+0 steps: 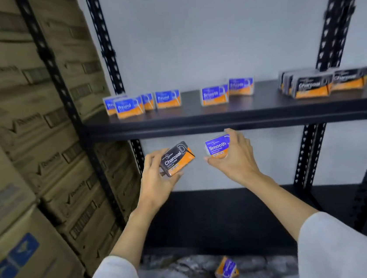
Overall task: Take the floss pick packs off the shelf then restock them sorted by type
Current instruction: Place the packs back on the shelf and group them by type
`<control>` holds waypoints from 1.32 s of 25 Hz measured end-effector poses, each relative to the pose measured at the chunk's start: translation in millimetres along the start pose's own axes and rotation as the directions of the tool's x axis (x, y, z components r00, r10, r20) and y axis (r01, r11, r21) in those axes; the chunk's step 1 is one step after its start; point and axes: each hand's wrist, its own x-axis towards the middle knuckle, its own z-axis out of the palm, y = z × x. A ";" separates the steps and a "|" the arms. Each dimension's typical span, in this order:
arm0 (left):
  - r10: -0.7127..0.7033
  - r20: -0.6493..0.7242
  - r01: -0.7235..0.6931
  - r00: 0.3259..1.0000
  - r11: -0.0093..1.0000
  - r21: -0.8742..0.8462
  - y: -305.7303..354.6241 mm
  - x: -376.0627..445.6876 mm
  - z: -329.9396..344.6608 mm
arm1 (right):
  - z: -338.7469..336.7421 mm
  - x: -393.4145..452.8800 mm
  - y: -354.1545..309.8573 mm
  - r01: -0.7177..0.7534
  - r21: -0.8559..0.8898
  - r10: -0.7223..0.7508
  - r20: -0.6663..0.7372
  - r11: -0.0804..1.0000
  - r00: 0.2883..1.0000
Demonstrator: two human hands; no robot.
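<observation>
My left hand grips a black and orange Charcoal pack, tilted, just below the black shelf board. My right hand holds a blue and orange Smooth pack beside it. On the shelf stand three groups: several blue Round packs at the left, two Smooth packs in the middle, and several Charcoal packs at the right. One more blue and orange pack lies on the grey floor below.
Stacked cardboard boxes fill the left side, close against the rack's black perforated uprights. A lower black shelf sits under my hands. The wall behind the rack is pale grey.
</observation>
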 end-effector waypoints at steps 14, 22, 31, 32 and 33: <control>0.159 0.040 -0.161 0.986 0.985 0.064 69.8 118.0 -12.6 | -75.0 88.1 -22.4 0.125 0.000 -0.122 -0.237 0.992 0.964; 0.198 0.013 -0.198 0.980 0.980 0.004 66.1 161.1 14.1 | -71.6 127.0 11.1 0.061 -0.020 -0.064 -0.309 0.998 0.949; 0.174 0.007 -0.174 0.985 0.983 0.065 38.6 166.1 -3.5 | -56.3 174.6 32.0 -0.115 0.007 0.115 -0.080 0.993 0.990; 0.171 0.016 -0.172 0.985 0.983 0.063 38.9 167.3 -1.6 | -56.6 174.6 33.6 -0.108 0.021 0.109 -0.069 0.994 0.992; 0.173 0.028 -0.175 0.984 0.983 0.054 40.3 168.5 2.1 | -58.2 173.7 34.9 -0.090 0.030 0.092 -0.071 0.995 0.993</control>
